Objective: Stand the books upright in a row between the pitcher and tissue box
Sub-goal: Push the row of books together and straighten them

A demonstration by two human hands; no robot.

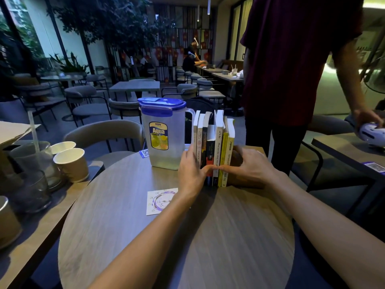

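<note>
Several books [214, 142] stand upright in a tight row, spines toward me, on the round wooden table [166, 236]. A clear plastic pitcher [164, 134] with a blue lid stands just left of the row. A brown tissue box [245, 180] sits at the row's right end, mostly hidden behind my right hand. My left hand [190, 172] presses flat against the leftmost book. My right hand [250, 165] cups the yellow books at the right end. My thumbs meet across the lower spines.
A white printed card [160, 201] lies on the table by my left wrist. Paper cups [71, 163] and glasses [35, 163] crowd the adjoining table at left. A person in a dark red shirt [291, 69] stands behind the table, close to the books.
</note>
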